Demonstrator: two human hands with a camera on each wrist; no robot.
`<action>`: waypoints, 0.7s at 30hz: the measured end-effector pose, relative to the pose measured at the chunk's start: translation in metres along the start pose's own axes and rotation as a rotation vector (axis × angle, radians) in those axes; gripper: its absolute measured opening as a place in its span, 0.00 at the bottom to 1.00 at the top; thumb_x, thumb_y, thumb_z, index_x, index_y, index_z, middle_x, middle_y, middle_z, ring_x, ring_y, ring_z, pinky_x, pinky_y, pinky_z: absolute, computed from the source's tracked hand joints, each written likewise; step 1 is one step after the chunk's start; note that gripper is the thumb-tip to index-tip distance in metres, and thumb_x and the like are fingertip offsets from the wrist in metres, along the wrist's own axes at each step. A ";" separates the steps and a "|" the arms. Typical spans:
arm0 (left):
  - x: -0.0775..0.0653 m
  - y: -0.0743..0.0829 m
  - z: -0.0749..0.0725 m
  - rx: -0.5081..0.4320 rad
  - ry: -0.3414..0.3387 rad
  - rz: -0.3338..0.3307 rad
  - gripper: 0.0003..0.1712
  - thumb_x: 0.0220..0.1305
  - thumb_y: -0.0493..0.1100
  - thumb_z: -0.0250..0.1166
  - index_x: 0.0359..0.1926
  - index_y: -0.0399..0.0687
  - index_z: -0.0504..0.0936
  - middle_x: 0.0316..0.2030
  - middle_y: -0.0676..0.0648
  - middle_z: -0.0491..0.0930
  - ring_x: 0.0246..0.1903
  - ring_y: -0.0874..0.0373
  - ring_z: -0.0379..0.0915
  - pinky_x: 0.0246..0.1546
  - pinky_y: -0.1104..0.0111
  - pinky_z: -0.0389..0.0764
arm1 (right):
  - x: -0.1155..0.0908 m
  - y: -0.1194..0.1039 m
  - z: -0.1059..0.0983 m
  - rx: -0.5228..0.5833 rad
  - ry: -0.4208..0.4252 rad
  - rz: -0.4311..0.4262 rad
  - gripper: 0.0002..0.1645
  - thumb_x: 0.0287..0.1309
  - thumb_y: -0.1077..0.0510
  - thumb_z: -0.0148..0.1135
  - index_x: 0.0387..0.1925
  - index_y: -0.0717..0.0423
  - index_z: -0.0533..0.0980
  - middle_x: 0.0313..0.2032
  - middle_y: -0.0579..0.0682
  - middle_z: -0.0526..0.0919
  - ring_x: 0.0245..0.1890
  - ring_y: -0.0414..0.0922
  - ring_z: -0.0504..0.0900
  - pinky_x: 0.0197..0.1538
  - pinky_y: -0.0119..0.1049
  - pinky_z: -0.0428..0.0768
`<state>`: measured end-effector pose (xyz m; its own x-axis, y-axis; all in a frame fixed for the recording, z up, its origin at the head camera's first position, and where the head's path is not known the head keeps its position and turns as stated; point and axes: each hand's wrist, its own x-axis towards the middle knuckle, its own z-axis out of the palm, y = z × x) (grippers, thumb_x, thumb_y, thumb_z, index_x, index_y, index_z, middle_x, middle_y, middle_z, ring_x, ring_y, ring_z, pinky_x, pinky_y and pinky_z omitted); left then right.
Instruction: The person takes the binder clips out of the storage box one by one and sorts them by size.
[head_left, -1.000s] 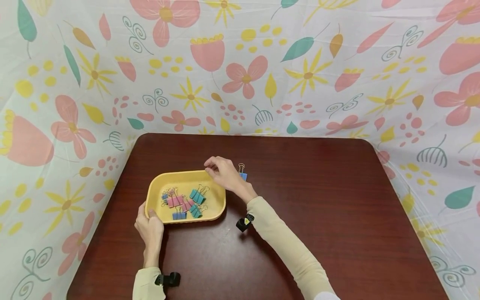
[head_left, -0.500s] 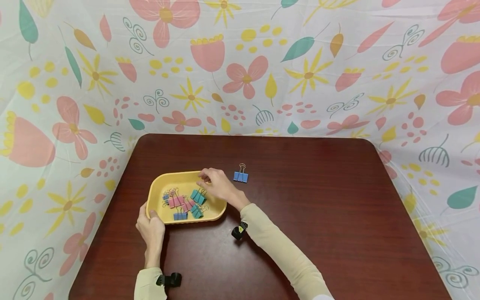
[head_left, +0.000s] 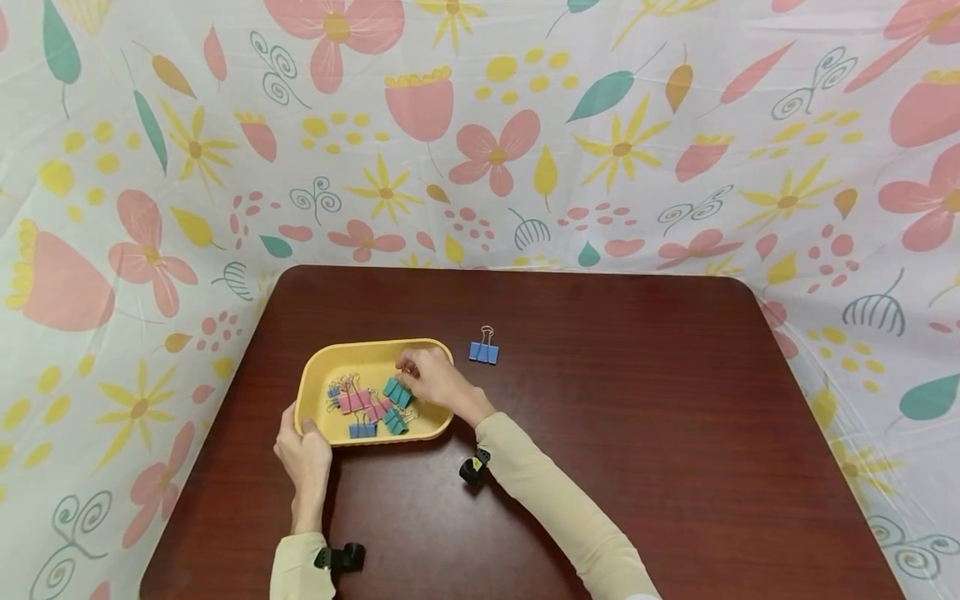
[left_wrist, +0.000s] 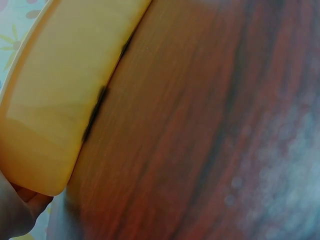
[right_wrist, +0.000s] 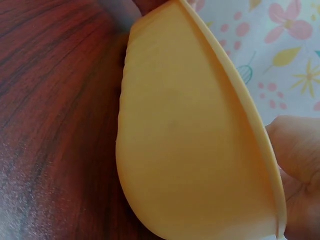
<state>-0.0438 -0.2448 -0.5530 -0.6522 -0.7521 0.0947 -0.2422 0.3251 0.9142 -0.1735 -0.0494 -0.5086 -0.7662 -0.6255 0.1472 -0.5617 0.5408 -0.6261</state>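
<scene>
one teal metal binder clip (head_left: 397, 392) lies inside the yellow plastic tray with rounded corners (head_left: 431, 421), at the bent fingers of the right hand (head_left: 438, 378); whether they pinch it cannot be told. the left hand (head_left: 303, 452) grips the tray's left end, thumb over the rim. also contained: a second teal binder clip (head_left: 394, 422), pink binder clips (head_left: 354, 402), a blue binder clip (head_left: 363, 431) near the front wall and a small blue binder clip (head_left: 333, 391) at left. a larger blue clip (head_left: 483, 352) lies outside, on the reddish-brown wood-grain table (head_left: 600, 400). the pink clips overlap, their count unclear. both wrist views show the tray's outer wall, contents hidden, hands cut off.
</scene>
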 end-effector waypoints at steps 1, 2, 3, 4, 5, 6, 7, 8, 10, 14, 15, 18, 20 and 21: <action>0.000 0.000 0.000 0.003 -0.002 0.000 0.22 0.70 0.33 0.50 0.61 0.35 0.79 0.50 0.28 0.83 0.47 0.37 0.79 0.46 0.58 0.73 | 0.000 0.000 0.001 -0.008 0.000 -0.001 0.07 0.65 0.60 0.66 0.42 0.59 0.83 0.34 0.50 0.89 0.34 0.41 0.84 0.39 0.28 0.79; 0.000 0.001 0.000 0.005 -0.004 -0.001 0.22 0.70 0.33 0.50 0.61 0.35 0.79 0.50 0.28 0.83 0.46 0.37 0.79 0.45 0.60 0.72 | 0.000 0.000 0.001 -0.013 0.000 -0.002 0.07 0.65 0.60 0.66 0.42 0.59 0.84 0.34 0.50 0.88 0.33 0.40 0.84 0.38 0.27 0.79; 0.000 0.001 0.001 0.005 -0.005 0.000 0.22 0.70 0.33 0.50 0.61 0.35 0.79 0.49 0.28 0.83 0.46 0.37 0.79 0.45 0.60 0.72 | 0.000 0.000 0.002 -0.019 0.000 -0.002 0.07 0.65 0.60 0.66 0.42 0.59 0.84 0.33 0.50 0.88 0.33 0.40 0.83 0.37 0.27 0.78; 0.000 0.001 0.001 0.006 -0.005 0.001 0.22 0.70 0.33 0.50 0.61 0.36 0.79 0.50 0.28 0.83 0.46 0.37 0.79 0.45 0.60 0.72 | 0.000 0.001 0.002 -0.024 0.001 0.000 0.07 0.65 0.60 0.66 0.42 0.58 0.84 0.33 0.50 0.89 0.32 0.40 0.83 0.37 0.27 0.78; 0.001 0.001 0.001 0.008 -0.005 0.001 0.22 0.70 0.33 0.50 0.61 0.36 0.79 0.50 0.28 0.83 0.46 0.37 0.79 0.46 0.59 0.72 | 0.000 0.001 0.003 -0.025 0.000 0.003 0.07 0.65 0.60 0.66 0.42 0.58 0.84 0.34 0.50 0.89 0.32 0.39 0.83 0.36 0.27 0.77; 0.001 0.000 0.001 0.008 -0.003 0.002 0.22 0.70 0.33 0.50 0.61 0.36 0.79 0.50 0.28 0.83 0.47 0.37 0.79 0.46 0.58 0.73 | 0.000 0.001 0.003 -0.025 0.000 0.004 0.07 0.65 0.60 0.66 0.42 0.58 0.84 0.34 0.50 0.89 0.32 0.39 0.83 0.36 0.27 0.78; 0.001 0.000 0.001 0.009 -0.002 0.004 0.22 0.70 0.33 0.50 0.61 0.36 0.79 0.50 0.28 0.83 0.47 0.37 0.79 0.47 0.56 0.73 | 0.000 0.001 0.004 -0.018 0.000 0.006 0.07 0.64 0.60 0.66 0.42 0.58 0.84 0.34 0.50 0.89 0.32 0.40 0.84 0.36 0.26 0.78; 0.001 -0.001 0.001 0.010 -0.001 0.005 0.22 0.70 0.34 0.50 0.61 0.36 0.79 0.50 0.29 0.83 0.47 0.37 0.79 0.48 0.55 0.73 | 0.000 0.001 0.004 -0.006 0.000 0.010 0.07 0.64 0.61 0.66 0.42 0.59 0.84 0.34 0.50 0.90 0.33 0.40 0.85 0.37 0.26 0.79; 0.001 -0.002 0.001 0.013 0.001 0.009 0.22 0.70 0.34 0.50 0.61 0.36 0.79 0.51 0.29 0.83 0.48 0.37 0.79 0.48 0.56 0.72 | 0.000 0.001 0.004 0.022 0.002 0.019 0.07 0.64 0.62 0.66 0.42 0.60 0.84 0.35 0.51 0.90 0.35 0.41 0.87 0.38 0.27 0.80; 0.000 -0.002 0.001 0.013 0.002 0.006 0.22 0.70 0.34 0.50 0.61 0.36 0.79 0.50 0.29 0.83 0.48 0.37 0.79 0.47 0.57 0.71 | -0.001 0.001 0.002 0.102 0.019 0.029 0.08 0.63 0.63 0.67 0.42 0.62 0.84 0.36 0.53 0.91 0.37 0.43 0.89 0.41 0.27 0.82; 0.000 -0.002 0.000 0.013 0.002 0.004 0.22 0.70 0.34 0.50 0.61 0.36 0.79 0.51 0.29 0.83 0.48 0.37 0.78 0.48 0.57 0.71 | -0.001 0.001 0.001 0.115 0.028 0.024 0.08 0.63 0.63 0.66 0.43 0.62 0.84 0.37 0.53 0.91 0.37 0.44 0.89 0.41 0.27 0.82; 0.000 0.000 0.000 0.011 -0.003 -0.001 0.22 0.70 0.34 0.51 0.61 0.36 0.79 0.51 0.28 0.83 0.48 0.35 0.78 0.50 0.51 0.72 | -0.001 0.000 -0.004 0.145 0.060 -0.004 0.08 0.64 0.64 0.65 0.44 0.63 0.84 0.38 0.53 0.91 0.37 0.44 0.89 0.41 0.24 0.82; -0.001 0.000 0.000 0.008 -0.006 -0.003 0.22 0.70 0.34 0.51 0.61 0.35 0.79 0.51 0.28 0.82 0.49 0.35 0.78 0.51 0.49 0.72 | -0.001 0.000 -0.008 0.152 0.086 -0.038 0.08 0.65 0.65 0.65 0.44 0.63 0.84 0.38 0.53 0.90 0.36 0.44 0.88 0.41 0.24 0.81; -0.001 0.000 0.000 0.005 -0.007 -0.003 0.22 0.70 0.34 0.51 0.61 0.35 0.79 0.51 0.28 0.82 0.49 0.35 0.77 0.52 0.48 0.72 | -0.001 -0.001 -0.010 0.156 0.100 -0.056 0.08 0.64 0.65 0.65 0.44 0.63 0.84 0.38 0.53 0.90 0.36 0.44 0.88 0.41 0.24 0.81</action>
<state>-0.0432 -0.2443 -0.5525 -0.6561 -0.7493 0.0896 -0.2477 0.3260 0.9123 -0.1754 -0.0437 -0.5010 -0.7670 -0.5886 0.2556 -0.5549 0.4084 -0.7248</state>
